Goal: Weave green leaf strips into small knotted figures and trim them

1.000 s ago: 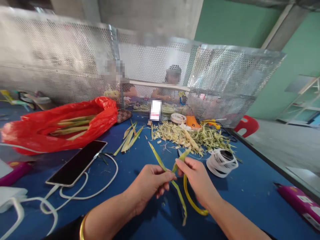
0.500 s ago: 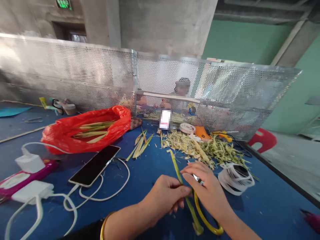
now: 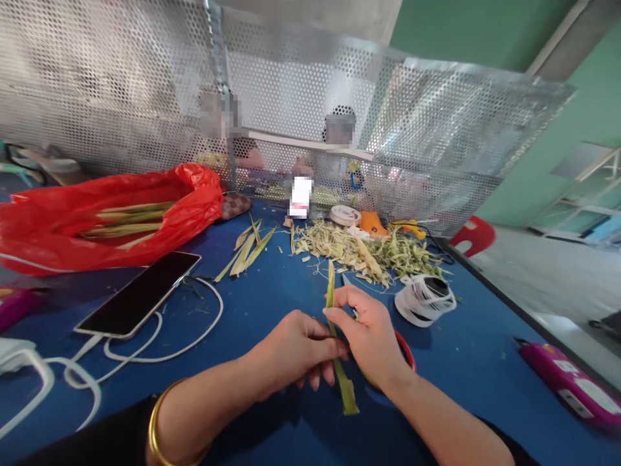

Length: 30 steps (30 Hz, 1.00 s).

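Both forearms are entering from the lower edge and converging over the blue table (image 3: 252, 307). The left hand (image 3: 303, 346) is coming in from the left, with its back facing up and its fingers curling under; a gold bangle (image 3: 154, 424) is circling that wrist. It is pinching the green leaf strip (image 3: 343, 383) between thumb and curled fingers, about midway along the length. The right hand (image 3: 366, 333) is angling inward from the right, wrist bent, and is gripping the same strip between thumb and forefinger, just above the left hand's hold. The two hands are standing close beside each other.

The strip is running nearly upright in view: its narrow tip is projecting beyond the right fingertips, and its wider, ragged end is hanging below the left hand, toward the wearer. A red curved handle (image 3: 406, 351) is showing behind the right hand; most of it is hidden, and whether the palm is holding it cannot be told.

A pile of shredded leaf (image 3: 361, 252) is lying beyond the hands. A white spool (image 3: 423, 303) is standing to the right of the right hand.
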{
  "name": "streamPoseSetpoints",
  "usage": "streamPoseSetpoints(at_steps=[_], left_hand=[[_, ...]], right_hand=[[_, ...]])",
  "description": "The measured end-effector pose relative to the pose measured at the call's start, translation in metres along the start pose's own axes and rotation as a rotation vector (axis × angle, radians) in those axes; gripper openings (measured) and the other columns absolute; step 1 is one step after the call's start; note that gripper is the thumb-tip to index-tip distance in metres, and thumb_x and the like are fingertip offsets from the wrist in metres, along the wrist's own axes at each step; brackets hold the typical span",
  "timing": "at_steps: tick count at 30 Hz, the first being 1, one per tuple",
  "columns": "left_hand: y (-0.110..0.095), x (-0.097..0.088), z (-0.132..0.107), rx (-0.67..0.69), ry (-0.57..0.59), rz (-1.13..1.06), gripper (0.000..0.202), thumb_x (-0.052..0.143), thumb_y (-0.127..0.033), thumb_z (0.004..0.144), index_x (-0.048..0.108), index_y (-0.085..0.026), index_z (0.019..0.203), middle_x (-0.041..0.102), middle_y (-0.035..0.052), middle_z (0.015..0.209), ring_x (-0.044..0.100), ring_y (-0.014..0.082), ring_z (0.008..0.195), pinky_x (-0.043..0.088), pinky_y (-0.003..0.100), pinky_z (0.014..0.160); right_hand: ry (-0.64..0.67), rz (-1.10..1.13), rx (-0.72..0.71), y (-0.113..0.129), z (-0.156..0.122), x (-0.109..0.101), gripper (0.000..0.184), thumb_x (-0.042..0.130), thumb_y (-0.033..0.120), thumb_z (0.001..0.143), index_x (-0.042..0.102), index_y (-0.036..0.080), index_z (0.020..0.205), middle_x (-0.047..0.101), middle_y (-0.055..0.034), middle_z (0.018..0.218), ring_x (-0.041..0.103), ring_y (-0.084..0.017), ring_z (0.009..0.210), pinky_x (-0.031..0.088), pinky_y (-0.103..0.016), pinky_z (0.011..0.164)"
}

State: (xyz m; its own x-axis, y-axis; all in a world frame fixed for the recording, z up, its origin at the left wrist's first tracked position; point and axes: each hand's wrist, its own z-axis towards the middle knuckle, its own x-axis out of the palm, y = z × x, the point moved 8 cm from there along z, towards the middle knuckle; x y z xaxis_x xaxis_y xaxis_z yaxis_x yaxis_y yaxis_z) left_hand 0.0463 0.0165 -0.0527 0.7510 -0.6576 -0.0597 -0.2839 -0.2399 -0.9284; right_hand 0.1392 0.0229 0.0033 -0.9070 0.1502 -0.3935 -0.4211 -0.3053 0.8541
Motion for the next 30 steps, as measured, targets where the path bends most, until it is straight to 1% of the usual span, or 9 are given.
streamPoseSetpoints(at_steps=[5,8,10,12,16,18,21,26,30], left_hand=[[0.000,-0.004,0.002,0.010,-0.071,-0.140,0.030,0.063,-0.042,0.072,0.060,-0.015,0.061,0.059,-0.0014,0.049,0.046,0.0068,0.038,0.033,0.016,0.036],[-0.005,-0.018,0.002,0.058,-0.179,-0.325,0.035,0.061,-0.048,0.075,0.063,-0.013,0.068,0.062,0.0014,0.057,0.051,0.0076,0.044,0.037,0.017,0.040],[-0.007,-0.027,0.000,0.067,-0.231,-0.427,0.038,0.058,-0.049,0.078,0.066,-0.012,0.078,0.064,0.0032,0.062,0.053,0.0083,0.048,0.039,0.017,0.043],[-0.009,-0.032,-0.002,0.064,-0.249,-0.477,0.039,0.057,-0.048,0.080,0.067,-0.011,0.085,0.066,0.0045,0.065,0.054,0.0088,0.050,0.040,0.018,0.044],[-0.007,-0.028,-0.002,0.056,-0.229,-0.446,0.035,0.061,-0.045,0.077,0.066,-0.011,0.083,0.066,0.0042,0.064,0.054,0.0080,0.048,0.039,0.017,0.043],[-0.003,-0.022,-0.001,0.035,-0.196,-0.414,0.033,0.065,-0.044,0.073,0.066,-0.012,0.079,0.067,0.0042,0.063,0.054,0.0082,0.046,0.038,0.017,0.042],[0.002,-0.015,0.002,0.012,-0.153,-0.359,0.031,0.068,-0.042,0.070,0.066,-0.011,0.072,0.065,0.0034,0.060,0.053,0.0087,0.045,0.040,0.019,0.043],[0.000,-0.011,0.002,0.025,-0.101,-0.263,0.030,0.068,-0.039,0.071,0.067,-0.011,0.059,0.064,0.0035,0.055,0.056,0.0095,0.047,0.042,0.020,0.049],[-0.004,-0.018,-0.001,0.064,-0.153,-0.337,0.027,0.066,-0.038,0.074,0.072,-0.011,0.074,0.069,0.0049,0.061,0.060,0.0108,0.054,0.044,0.020,0.057]], right_hand=[[-0.079,-0.216,-0.226,0.011,0.002,-0.006,0.012,0.059,0.020,0.080,0.057,0.021,0.068,0.063,-0.0025,0.082,0.058,-0.019,0.087,0.040,-0.036,0.087],[-0.223,-0.289,-0.305,0.018,0.002,-0.029,0.009,0.055,0.025,0.084,0.062,0.021,0.082,0.064,-0.0058,0.092,0.057,-0.022,0.094,0.038,-0.038,0.090],[-0.317,-0.239,-0.204,0.011,0.003,-0.047,0.019,0.052,0.032,0.087,0.061,0.020,0.075,0.063,-0.0050,0.083,0.058,-0.021,0.084,0.042,-0.034,0.080],[-0.288,-0.128,-0.014,-0.005,0.006,-0.050,0.033,0.050,0.040,0.087,0.059,0.019,0.063,0.060,-0.0024,0.068,0.056,-0.019,0.072,0.042,-0.031,0.071],[0.048,0.206,0.318,-0.033,0.004,-0.013,0.036,0.058,0.048,0.080,0.063,0.017,0.061,0.059,-0.0008,0.061,0.054,-0.017,0.065,0.041,-0.029,0.064],[0.104,0.362,0.395,-0.037,0.000,0.002,0.031,0.064,0.045,0.076,0.065,0.016,0.065,0.058,0.0000,0.060,0.052,-0.015,0.060,0.041,-0.027,0.060],[0.018,0.470,0.441,-0.040,-0.004,0.006,0.025,0.071,0.038,0.069,0.065,0.014,0.064,0.058,-0.0002,0.060,0.050,-0.013,0.058,0.039,-0.026,0.057],[-0.100,0.434,0.407,-0.040,-0.006,0.002,0.023,0.072,0.035,0.065,0.062,0.015,0.059,0.054,0.0019,0.056,0.045,-0.011,0.054,0.036,-0.025,0.052],[-0.048,0.279,0.338,-0.038,0.002,-0.006,0.027,0.064,0.042,0.074,0.068,0.016,0.070,0.061,-0.0005,0.063,0.055,-0.016,0.063,0.041,-0.028,0.059]])
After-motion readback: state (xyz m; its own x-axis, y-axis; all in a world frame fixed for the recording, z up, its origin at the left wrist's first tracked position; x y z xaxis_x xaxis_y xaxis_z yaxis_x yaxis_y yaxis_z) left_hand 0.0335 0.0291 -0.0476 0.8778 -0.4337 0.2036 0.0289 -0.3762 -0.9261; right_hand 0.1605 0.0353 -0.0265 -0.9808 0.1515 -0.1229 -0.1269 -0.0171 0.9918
